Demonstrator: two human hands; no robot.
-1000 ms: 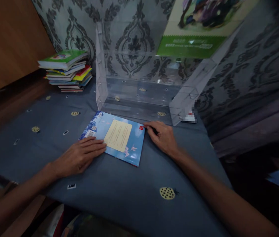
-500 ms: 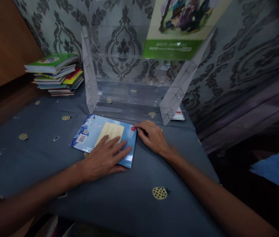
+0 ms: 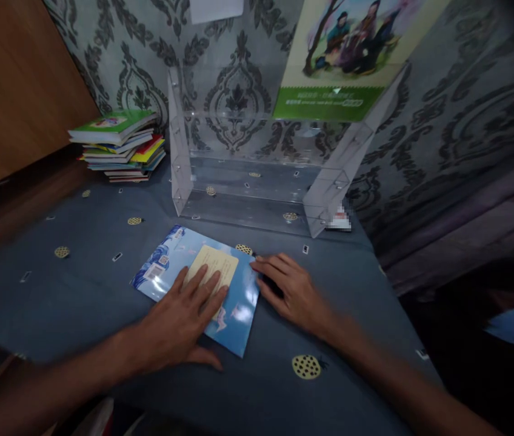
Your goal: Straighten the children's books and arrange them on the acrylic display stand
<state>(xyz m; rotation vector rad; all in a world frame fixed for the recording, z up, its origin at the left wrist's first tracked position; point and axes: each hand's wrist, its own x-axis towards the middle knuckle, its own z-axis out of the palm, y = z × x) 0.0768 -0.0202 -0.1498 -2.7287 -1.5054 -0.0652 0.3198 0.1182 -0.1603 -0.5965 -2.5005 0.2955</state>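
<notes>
A thin blue book (image 3: pixel 179 266) with a cream label lies flat on the dark blue patterned tablecloth (image 3: pixel 102 242). My left hand (image 3: pixel 182 318) rests flat on its cover, fingers spread over the label. My right hand (image 3: pixel 293 290) lies at the book's right edge with its fingers curled against that edge. Behind the book stands a clear acrylic rack (image 3: pixel 257 175) with a bare lower shelf. A green-banded picture book (image 3: pixel 343 54) leans in the rack's upper right.
A stack of several colourful books (image 3: pixel 118 145) sits at the back left, by a wooden panel (image 3: pixel 16 91). Grey damask wallpaper runs behind the rack. The table's right edge drops off into a dark area.
The blue book has slid toward me and turned slightly. My left hand went from the book's left corner onto its cover. My right hand came back with the book's right edge.
</notes>
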